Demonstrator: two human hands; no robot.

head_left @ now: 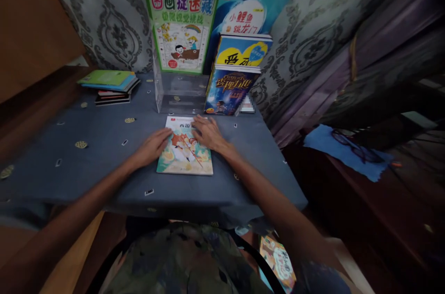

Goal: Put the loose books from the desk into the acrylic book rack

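Observation:
A thin picture book [184, 157] with an illustrated cover lies flat on the grey-blue tablecloth [104, 159], in front of me. My left hand [153, 145] rests at the book's left edge, fingers stretched over it. My right hand [207, 132] lies flat on the book's upper right part, fingers spread. Neither hand grips the book.
A clear acrylic stand [179, 92] stands behind the book, with a green book [181, 20] upright in it. Blue books [231, 87] lean to its right. A stack of books [111, 85] lies at the back left. A blue cloth [347, 152] lies on dark furniture at right.

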